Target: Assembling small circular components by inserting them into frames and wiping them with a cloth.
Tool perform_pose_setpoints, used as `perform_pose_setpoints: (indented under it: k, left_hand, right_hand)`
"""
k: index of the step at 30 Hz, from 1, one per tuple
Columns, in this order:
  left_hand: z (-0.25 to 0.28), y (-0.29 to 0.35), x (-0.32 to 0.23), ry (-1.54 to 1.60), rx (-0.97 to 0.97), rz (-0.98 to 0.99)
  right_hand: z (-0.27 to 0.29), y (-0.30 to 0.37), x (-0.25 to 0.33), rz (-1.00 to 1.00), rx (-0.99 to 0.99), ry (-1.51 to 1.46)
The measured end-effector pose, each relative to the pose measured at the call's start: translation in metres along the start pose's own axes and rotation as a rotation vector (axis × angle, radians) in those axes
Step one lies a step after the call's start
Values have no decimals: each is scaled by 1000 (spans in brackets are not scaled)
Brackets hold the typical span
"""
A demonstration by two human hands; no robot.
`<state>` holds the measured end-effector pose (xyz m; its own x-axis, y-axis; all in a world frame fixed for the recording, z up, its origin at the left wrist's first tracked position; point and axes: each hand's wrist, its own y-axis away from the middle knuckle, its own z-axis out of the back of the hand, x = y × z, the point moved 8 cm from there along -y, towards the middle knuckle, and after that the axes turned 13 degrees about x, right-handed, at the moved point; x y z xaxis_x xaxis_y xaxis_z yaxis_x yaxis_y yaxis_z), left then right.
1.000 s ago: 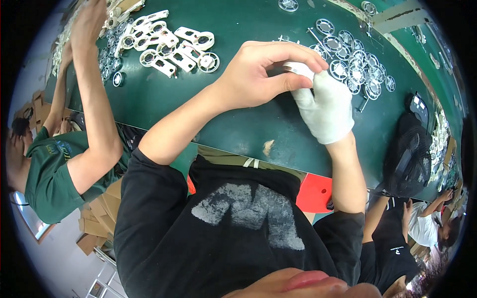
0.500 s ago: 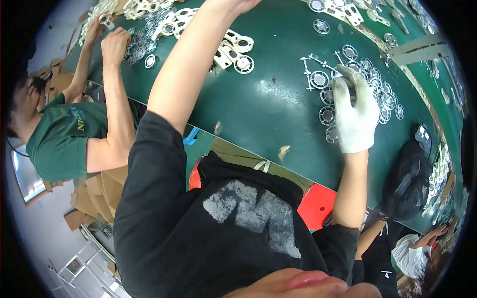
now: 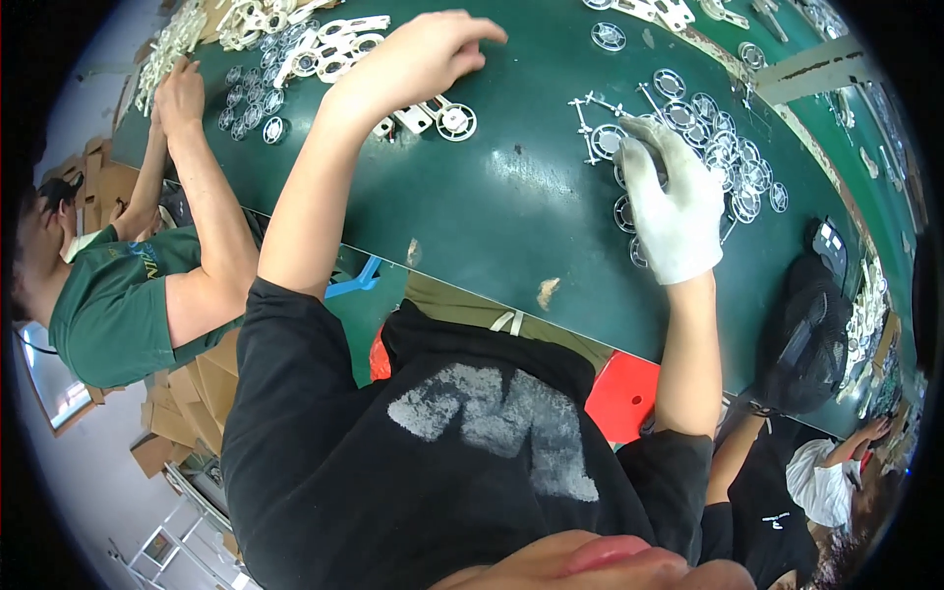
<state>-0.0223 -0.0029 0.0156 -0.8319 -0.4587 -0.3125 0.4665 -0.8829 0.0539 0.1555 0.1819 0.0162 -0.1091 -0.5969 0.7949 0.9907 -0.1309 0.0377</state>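
Note:
My left hand (image 3: 428, 51), bare, is raised over the far middle of the green table (image 3: 511, 236). Its fingers are apart, the index stretched to the right, and I see nothing in them. Under and beside it lie white plastic arm-shaped parts (image 3: 413, 120), one with a round spoked ring (image 3: 456, 120) set in it. My right hand (image 3: 678, 211), in a white glove, hovers low over a pile of grey spoked plastic rings (image 3: 723, 152). Its fingers are curved but apart, with the tips at the edge of one ring (image 3: 607, 143). The palm hides some rings.
More white parts (image 3: 334, 49) and grey rings (image 3: 258, 88) are heaped at the far left, near a co-worker in a green shirt (image 3: 128, 315). A black mesh bag (image 3: 811, 334) rests at the table's right edge. A metal post (image 3: 801, 74) stands beyond the ring pile.
My left hand has come back from the far edge, lower and fully into view. The gloved hand has shifted left toward the ring at the pile's edge. The whole view has shifted slightly.

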Motion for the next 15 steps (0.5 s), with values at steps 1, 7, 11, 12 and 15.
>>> perform_pose_setpoints:
  k: [1,7,11,12,15]
  left_hand:
    - [6,-2,-2,-19,-113,-54]
    - [3,13,-8,-143,63,115]
    - [-7,20,10,-174,120,170]
    - [-4,17,9,-154,77,122]
    - [13,7,-13,-165,-25,-36]
  right_hand:
    - [0,0,1,11,-4,6]
    - [6,-2,-8,11,-47,-27]
    - [10,0,-3,44,-69,-40]
    - [10,0,-2,34,-63,-43]
    - [9,0,-8,61,-87,-74]
